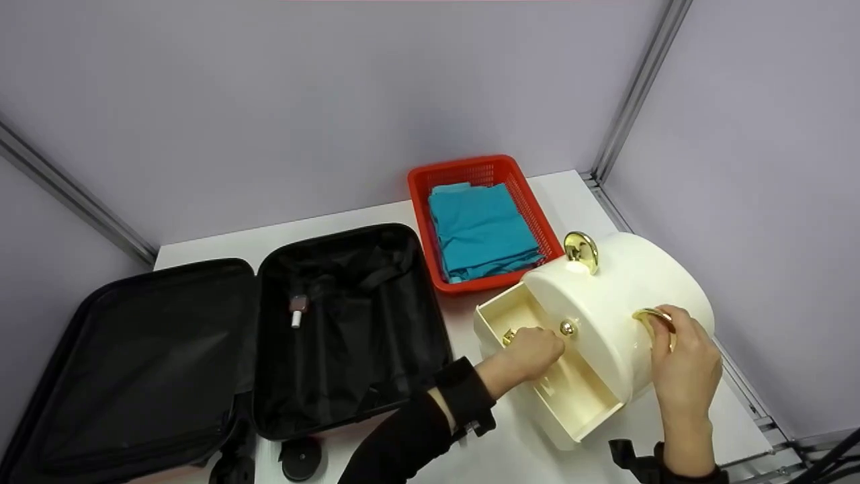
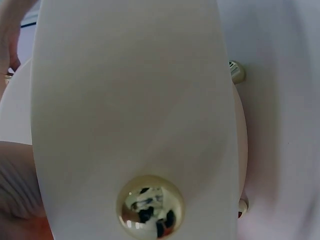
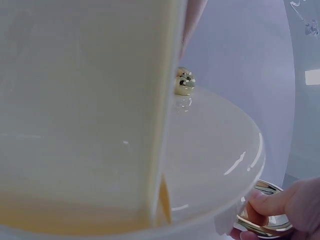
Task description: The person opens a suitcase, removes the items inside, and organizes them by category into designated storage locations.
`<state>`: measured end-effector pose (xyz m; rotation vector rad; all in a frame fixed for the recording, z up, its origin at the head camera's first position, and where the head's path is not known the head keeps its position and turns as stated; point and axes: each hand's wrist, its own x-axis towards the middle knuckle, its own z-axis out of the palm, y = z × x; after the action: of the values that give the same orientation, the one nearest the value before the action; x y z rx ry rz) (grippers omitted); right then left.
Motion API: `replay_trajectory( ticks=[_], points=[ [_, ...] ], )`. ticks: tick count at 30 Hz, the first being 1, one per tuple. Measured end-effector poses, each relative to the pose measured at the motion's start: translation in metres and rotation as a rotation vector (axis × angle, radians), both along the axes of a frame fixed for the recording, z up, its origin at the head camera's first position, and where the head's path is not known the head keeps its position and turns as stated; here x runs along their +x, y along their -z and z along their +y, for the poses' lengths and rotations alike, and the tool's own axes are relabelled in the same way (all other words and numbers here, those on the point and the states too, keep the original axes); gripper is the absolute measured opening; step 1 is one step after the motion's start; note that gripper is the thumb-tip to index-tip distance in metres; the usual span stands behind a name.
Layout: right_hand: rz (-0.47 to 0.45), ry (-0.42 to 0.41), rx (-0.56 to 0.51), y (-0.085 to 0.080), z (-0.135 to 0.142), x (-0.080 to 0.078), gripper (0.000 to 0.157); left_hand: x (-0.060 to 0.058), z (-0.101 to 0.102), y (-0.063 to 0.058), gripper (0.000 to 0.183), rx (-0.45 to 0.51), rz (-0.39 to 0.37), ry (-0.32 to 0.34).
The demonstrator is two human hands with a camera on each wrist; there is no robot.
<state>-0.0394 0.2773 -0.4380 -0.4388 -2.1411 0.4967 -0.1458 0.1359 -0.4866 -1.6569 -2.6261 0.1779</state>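
Note:
In the head view a cream-white, round-topped storage box [image 1: 631, 289] stands at the right, its drawer [image 1: 581, 410] pulled out. My left hand [image 1: 535, 353] reaches down into the drawer, fingertips hidden, so any hold is not visible. Beside it in the drawer is a small gold object [image 1: 508, 336] of unclear kind. My right hand [image 1: 689, 356] grips a gold ring handle [image 3: 272, 232] on the box's side, thumb against the ring. The left wrist view shows the drawer front [image 2: 135, 100] with its round gold knob [image 2: 150, 207].
An open black suitcase [image 1: 346, 349] lies at the left, with a small white-capped bottle [image 1: 297, 310] inside. Behind the box, a red basket [image 1: 463, 286] contains folded teal cloth [image 1: 484, 225]. Another gold ring handle [image 1: 582, 251] rises from the box.

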Motion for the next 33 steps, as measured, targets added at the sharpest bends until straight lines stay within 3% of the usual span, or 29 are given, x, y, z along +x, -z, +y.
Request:
replay_trajectory(
  ticks=[9,16,19,23,26,33],
  points=[
    [0.002,0.005,0.008,0.001,-0.001,-0.001,0.017,-0.001,0.001,0.001,0.014,-0.049,-0.079,-0.032],
    [-0.003,0.01,0.004,0.001,-0.001,-0.001,0.016,-0.004,-0.014,-0.009,0.007,0.027,-0.195,-0.005],
    [-0.01,0.013,0.001,0.001,-0.001,-0.001,0.016,-0.005,-0.024,-0.017,0.014,0.09,-0.228,0.012],
    [-0.015,0.018,-0.002,0.0,-0.001,0.0,0.017,-0.005,-0.04,-0.025,0.022,0.219,-0.244,0.021],
    [-0.011,0.013,0.002,0.0,-0.001,0.0,0.017,-0.002,-0.054,-0.026,0.022,0.397,-0.243,0.003],
    [-0.01,0.019,0.001,0.0,-0.001,0.0,0.017,0.009,-0.082,-0.007,0.019,0.823,-0.143,-0.081]
  ],
)
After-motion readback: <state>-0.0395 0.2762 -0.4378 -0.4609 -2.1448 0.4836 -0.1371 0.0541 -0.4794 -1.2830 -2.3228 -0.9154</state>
